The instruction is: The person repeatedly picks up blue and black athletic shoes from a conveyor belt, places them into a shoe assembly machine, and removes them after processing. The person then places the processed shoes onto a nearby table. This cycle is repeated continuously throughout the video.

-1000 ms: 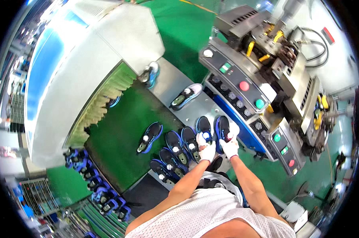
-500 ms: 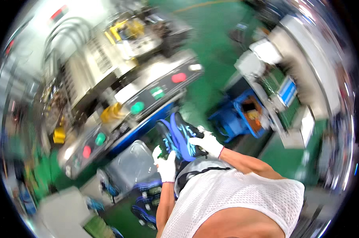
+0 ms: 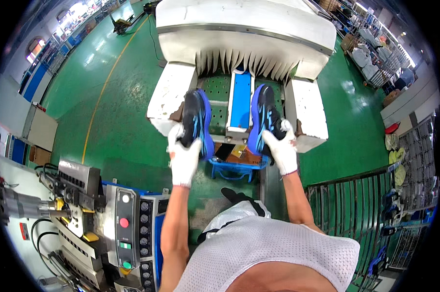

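Gloved in white, my left hand (image 3: 185, 155) is closed round the heel end of a black and blue sneaker (image 3: 194, 119). My right hand (image 3: 282, 148) grips a matching sneaker (image 3: 263, 114) the same way. Both shoes lie tipped on their sides, toes pointing away from me and purple-blue soles facing each other. They are at the mouth of a white tunnel machine (image 3: 244, 44), one on each side of a raised blue strip (image 3: 242, 100). Green perforated bed (image 3: 215, 90) shows under and between them; whether the shoes rest on it I cannot tell.
White blocks (image 3: 173, 92) flank the opening, and fabric strips (image 3: 246, 61) hang across it. Below the mouth stands a blue stool (image 3: 232, 168) with small items on top. A machine's control panel (image 3: 126, 228) is at lower left. At right is a metal-bar rack (image 3: 349, 209).
I have turned right, from the button-panel machine to the white tunnel machine. The two sneakers, held together before, are now apart, one in each hand, at the tunnel's mouth.
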`<state>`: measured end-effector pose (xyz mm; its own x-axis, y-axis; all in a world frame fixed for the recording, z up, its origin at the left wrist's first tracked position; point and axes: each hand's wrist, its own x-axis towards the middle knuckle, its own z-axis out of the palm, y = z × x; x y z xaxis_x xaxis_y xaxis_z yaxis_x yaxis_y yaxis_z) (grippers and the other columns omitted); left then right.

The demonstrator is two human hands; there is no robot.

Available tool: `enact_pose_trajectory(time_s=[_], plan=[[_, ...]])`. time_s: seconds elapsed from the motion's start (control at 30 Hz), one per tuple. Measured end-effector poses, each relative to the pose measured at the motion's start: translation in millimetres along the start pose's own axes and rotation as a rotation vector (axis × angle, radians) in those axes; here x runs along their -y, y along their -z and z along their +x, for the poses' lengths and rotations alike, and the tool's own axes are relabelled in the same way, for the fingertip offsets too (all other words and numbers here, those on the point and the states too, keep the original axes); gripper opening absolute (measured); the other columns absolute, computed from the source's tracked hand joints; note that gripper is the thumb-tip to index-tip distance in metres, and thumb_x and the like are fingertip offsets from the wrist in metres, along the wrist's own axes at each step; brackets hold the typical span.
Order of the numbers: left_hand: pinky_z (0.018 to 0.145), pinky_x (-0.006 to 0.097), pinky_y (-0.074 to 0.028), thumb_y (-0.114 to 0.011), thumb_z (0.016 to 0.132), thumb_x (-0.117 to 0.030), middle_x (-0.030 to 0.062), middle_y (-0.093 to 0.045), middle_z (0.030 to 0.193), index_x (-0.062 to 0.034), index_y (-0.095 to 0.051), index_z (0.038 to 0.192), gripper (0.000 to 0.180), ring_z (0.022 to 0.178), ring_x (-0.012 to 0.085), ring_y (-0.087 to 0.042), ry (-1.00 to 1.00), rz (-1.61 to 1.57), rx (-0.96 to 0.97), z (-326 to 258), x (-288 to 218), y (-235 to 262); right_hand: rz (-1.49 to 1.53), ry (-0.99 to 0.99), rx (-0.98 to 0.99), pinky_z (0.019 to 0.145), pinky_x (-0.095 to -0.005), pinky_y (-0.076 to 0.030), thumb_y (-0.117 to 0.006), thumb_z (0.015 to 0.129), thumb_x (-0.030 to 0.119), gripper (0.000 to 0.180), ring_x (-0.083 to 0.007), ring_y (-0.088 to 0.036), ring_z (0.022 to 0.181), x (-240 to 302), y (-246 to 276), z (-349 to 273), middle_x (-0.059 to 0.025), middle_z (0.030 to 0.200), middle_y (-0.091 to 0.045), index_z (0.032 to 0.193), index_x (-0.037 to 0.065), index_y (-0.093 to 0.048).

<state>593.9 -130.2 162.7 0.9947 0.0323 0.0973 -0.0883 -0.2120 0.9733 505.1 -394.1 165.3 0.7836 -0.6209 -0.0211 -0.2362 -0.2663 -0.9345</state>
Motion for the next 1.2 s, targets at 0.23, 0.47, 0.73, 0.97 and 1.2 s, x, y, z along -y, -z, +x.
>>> enact_pose_trajectory(time_s=[0.23, 0.47, 0.73, 0.97, 1.2], plan=[[0.116, 0.042, -0.035, -0.064, 0.090, -0.030, 0.0262, -0.048, 0.149, -0.0015, -0.034, 0.154, 0.077, 0.140, 0.0383, -0.046, -0.298, 0.422, 0.146, 152, 71, -155, -0.510, -0.006, -0.120, 0.107, -0.0481, -0.044, -0.075, 0.084, 0.038, 0.088, -0.0449, -0.057, 0.125, -49, -26, 143, -0.0322, 0.137, -0.055, 0.150, -0.004, -0.036], [0.121, 0.042, -0.030, -0.060, 0.091, -0.035, 0.0266, -0.041, 0.154, 0.0017, -0.038, 0.151, 0.074, 0.145, 0.0389, -0.038, -0.198, 0.309, 0.154, 149, 62, -182, -0.735, 0.373, -0.266, 0.104, -0.0469, -0.047, -0.070, 0.081, 0.061, 0.089, -0.0424, -0.059, 0.122, -69, -27, 253, -0.0290, 0.135, -0.060, 0.142, -0.001, -0.050], [0.094, 0.043, -0.053, -0.053, 0.098, -0.038, 0.0161, -0.071, 0.114, -0.0081, -0.067, 0.118, 0.038, 0.104, 0.0340, -0.069, 0.253, 0.405, 0.107, -192, 116, 19, 0.070, 0.370, 1.086, 0.103, -0.0357, -0.049, -0.068, 0.098, 0.013, 0.045, -0.0236, -0.062, 0.120, -2, -130, 22, -0.0148, 0.132, -0.065, 0.138, -0.002, -0.055], [0.082, 0.046, -0.054, -0.055, 0.097, -0.033, 0.0174, -0.070, 0.099, -0.0102, -0.067, 0.105, 0.027, 0.092, 0.0368, -0.069, 1.067, 0.561, -1.222, -613, 119, 145, -0.382, 0.488, 2.010, 0.110, -0.0391, -0.046, -0.066, 0.098, 0.010, 0.054, -0.0309, -0.055, 0.133, -66, -207, -180, -0.0245, 0.142, -0.056, 0.145, -0.004, -0.044], [0.085, 0.044, -0.052, -0.061, 0.095, -0.037, 0.0127, -0.072, 0.104, -0.0096, -0.067, 0.113, 0.033, 0.099, 0.0315, -0.070, 1.478, 0.731, -1.692, -823, 89, 67, -0.680, 0.880, 2.229, 0.104, -0.0383, -0.049, -0.069, 0.095, 0.015, 0.052, -0.0307, -0.063, 0.123, -63, -246, -281, -0.0243, 0.133, -0.063, 0.140, -0.005, -0.051]])
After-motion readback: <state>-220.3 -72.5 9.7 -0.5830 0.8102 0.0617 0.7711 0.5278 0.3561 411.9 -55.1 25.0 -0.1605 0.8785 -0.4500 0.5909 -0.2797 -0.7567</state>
